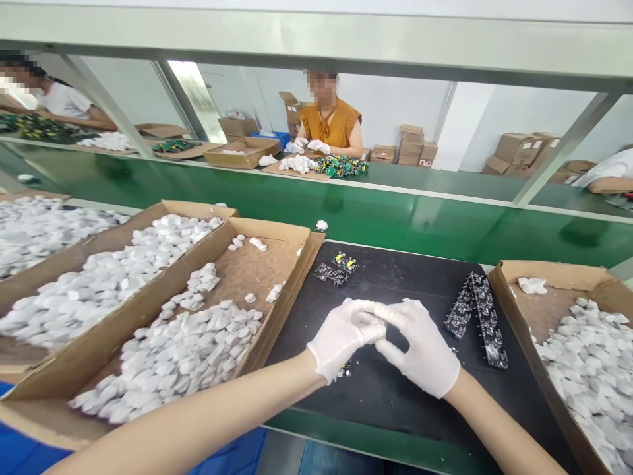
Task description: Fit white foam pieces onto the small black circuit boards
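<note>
My left hand (346,336) and my right hand (420,346), both in white gloves with wrapped fingertips, meet above a black mat (386,402). The fingers of the left are curled together. Those of the right bend toward them, thumb and forefinger tips meeting the left fingers. Whatever is pinched between them is hidden or blends with the white gloves. Partly covered by my left hand, a small circuit board (346,369) lies on the mat. Farther back are a board with yellow parts (345,262) and dark boards (332,274). Long dark board strips (487,323) rest right of my hands.
Cardboard trays of white pieces stand left (270,336) and right (519,349) of the mat. Behind it runs a green conveyor (420,221), with a white piece (321,225) on it. Across sits a co-worker (331,122) by piled boards (341,166). A metal beam (316,46) crosses overhead.
</note>
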Motion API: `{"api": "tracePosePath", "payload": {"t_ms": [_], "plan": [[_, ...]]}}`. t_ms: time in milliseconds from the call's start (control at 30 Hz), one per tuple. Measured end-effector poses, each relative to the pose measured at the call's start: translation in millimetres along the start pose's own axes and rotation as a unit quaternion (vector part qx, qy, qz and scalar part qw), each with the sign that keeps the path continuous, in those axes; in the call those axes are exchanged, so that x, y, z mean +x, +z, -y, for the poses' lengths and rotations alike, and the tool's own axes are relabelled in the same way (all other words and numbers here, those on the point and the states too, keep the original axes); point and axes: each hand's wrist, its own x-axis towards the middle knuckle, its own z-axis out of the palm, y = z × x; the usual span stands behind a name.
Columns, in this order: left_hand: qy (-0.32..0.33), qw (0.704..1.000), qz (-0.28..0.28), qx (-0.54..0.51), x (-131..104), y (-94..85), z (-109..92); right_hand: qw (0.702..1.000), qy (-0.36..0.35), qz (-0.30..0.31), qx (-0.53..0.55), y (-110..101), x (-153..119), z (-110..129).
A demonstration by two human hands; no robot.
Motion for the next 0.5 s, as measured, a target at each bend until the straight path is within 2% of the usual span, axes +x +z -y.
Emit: {"api": "tracePosePath", "payload": {"t_ms": [100,233,300,367,433,500], "plan": [[-0.006,1.0,0.008,0.026,-2,2.1,6,0.999,-0.032,-0.032,0.029,5,-4,5],[-0.055,0.994,0.094,-0.021,-4,-1.3,-11,0.993,0.002,-0.104,0.062,7,-4,-4],[-0.037,0.997,0.074,0.009,1,-10.4,-21,0.986,0.047,-0.129,0.091,6,-7,-8],[0.009,0.994,0.04,0.103,11,-24.4,-27,0.976,0.108,-0.137,0.128,5,-11,-10],[0.025,0.987,0.018,0.159,23,-39.7,-27,0.961,0.171,-0.133,0.173,5,-15,-12],[0.022,0.985,0.015,0.168,33,-51.9,-22,0.94,0.222,-0.124,0.226,6,-17,-13]]}}
